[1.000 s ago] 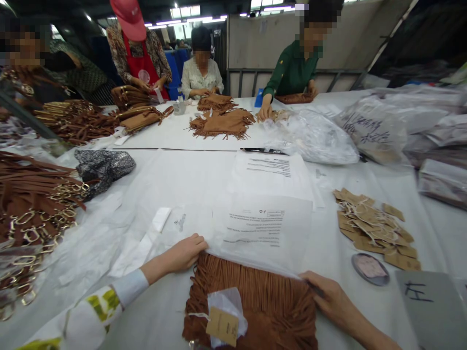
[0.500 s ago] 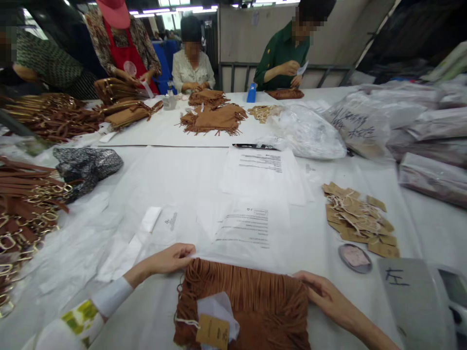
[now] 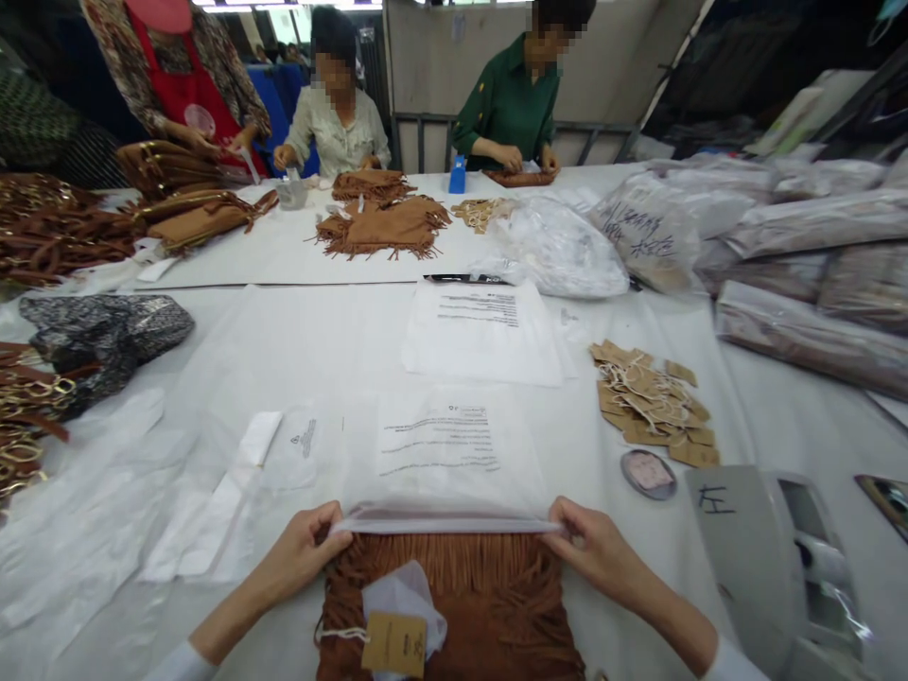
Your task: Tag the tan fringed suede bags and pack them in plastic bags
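Observation:
A clear printed plastic bag (image 3: 440, 463) lies flat, its open edge toward me. My left hand (image 3: 312, 544) pinches the left corner of that edge, and my right hand (image 3: 585, 544) pinches the right corner. Directly below the edge lies a brown fringed suede bag (image 3: 489, 615), its top fringe touching or just under the plastic. On the suede bag rest a tan cardboard tag (image 3: 394, 645) with a white string and a piece of white tissue (image 3: 404, 601).
Tan tags (image 3: 649, 402) and a round dish (image 3: 648, 474) lie to the right, near a grey tape dispenser (image 3: 752, 549). More plastic bags (image 3: 489, 331) are ahead. Brown straps (image 3: 28, 416) are at left. Several people work across the table (image 3: 284, 274).
Both hands have closed on the plastic bag's corners and its edge is now stretched straight above the fringe. The view has shifted to the right.

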Tool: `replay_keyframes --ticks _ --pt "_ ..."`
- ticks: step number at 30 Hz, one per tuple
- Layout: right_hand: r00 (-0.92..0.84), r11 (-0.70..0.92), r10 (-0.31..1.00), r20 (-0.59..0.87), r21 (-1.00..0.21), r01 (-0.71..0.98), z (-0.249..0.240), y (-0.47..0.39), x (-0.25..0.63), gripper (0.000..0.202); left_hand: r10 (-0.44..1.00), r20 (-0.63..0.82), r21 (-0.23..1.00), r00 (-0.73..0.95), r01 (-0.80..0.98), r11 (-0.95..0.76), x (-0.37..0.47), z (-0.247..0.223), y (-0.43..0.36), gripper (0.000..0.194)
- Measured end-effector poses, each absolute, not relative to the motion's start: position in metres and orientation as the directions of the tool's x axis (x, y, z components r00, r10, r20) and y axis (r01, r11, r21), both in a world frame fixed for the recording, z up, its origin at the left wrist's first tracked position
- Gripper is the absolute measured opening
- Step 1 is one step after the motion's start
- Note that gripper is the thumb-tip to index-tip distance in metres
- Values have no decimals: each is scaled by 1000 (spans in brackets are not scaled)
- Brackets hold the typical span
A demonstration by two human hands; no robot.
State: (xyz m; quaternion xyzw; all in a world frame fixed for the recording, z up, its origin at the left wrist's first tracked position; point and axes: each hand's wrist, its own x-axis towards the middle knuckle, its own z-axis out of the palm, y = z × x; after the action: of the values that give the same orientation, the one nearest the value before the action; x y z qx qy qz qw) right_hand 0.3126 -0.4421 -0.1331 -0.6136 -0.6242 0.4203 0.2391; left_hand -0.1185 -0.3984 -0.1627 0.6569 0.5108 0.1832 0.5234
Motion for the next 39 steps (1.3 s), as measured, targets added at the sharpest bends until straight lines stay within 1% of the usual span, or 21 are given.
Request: replay_keyframes --ticks 1,3,5,7,11,15,17,19,20,22,23,25,27,30,34,36,37,39 --pt "-113 -54 981 -157 -783 620 -137 -444 311 22 883 -264 850 388 527 23 -119 -165 -402 39" --pt "-100 25 993 -57 -740 672 -145 -450 310 22 905 -195 790 379 607 -84 -122 -169 -409 37" --pt "-111 68 994 -13 -720 691 -151 -459 310 21 901 -129 739 413 646 -190 -127 -176 -418 34" --pt "-143 85 989 -23 -710 699 -155 -469 311 19 890 -83 710 447 654 -262 -133 -183 -429 32" --pt "-180 82 981 -65 -708 701 -158 -490 309 24 880 -58 664 472 676 -319 -144 -189 -452 28" --pt "-199 48 972 -122 -729 683 -149 -509 309 30 850 -76 634 522 683 -363 -156 -180 -470 25" --pt "-206 27 967 -148 -746 665 -139 -520 310 27 821 -120 673 559 653 -346 -162 -175 -481 26" --pt "-234 22 956 -177 -752 659 -127 -530 313 22 776 -200 722 599 625 -297 -167 -172 -491 31" --pt "-283 51 941 -186 -750 660 -121 -535 315 22 749 -244 735 616 621 -272 -169 -171 -496 36" --pt "-458 189 871 -179 -737 649 -112 -542 319 25 702 -321 733 636 637 -241 -170 -170 -503 45" --pt "-549 280 819 -168 -717 638 -110 -544 322 26 688 -345 723 638 648 -240 -170 -171 -505 46" --pt "-666 439 731 -146 -646 624 -110 -546 326 21 686 -354 704 636 664 -253 -170 -173 -509 40" --pt "-707 545 697 -124 -549 634 -114 -547 329 11 706 -322 696 630 663 -275 -168 -177 -510 32" --pt "-729 649 684 -40 -424 632 -120 -547 330 15 737 -268 697 620 653 -296 -166 -181 -511 27" --pt "-729 724 675 113 -295 624 -123 -552 329 16 758 -254 700 601 655 -285 -163 -180 -512 25" --pt "-713 733 677 180 -255 631 -123 -556 329 16 759 -265 704 595 657 -269 -161 -178 -512 25" --pt "-702 728 684 196 -247 640 -124 -557 328 16 761 -270 707 590 658 -259 -160 -178 -512 26" --pt "-678 699 713 180 -256 667 -126 -561 328 17 758 -284 714 587 657 -242 -158 -177 -511 27"
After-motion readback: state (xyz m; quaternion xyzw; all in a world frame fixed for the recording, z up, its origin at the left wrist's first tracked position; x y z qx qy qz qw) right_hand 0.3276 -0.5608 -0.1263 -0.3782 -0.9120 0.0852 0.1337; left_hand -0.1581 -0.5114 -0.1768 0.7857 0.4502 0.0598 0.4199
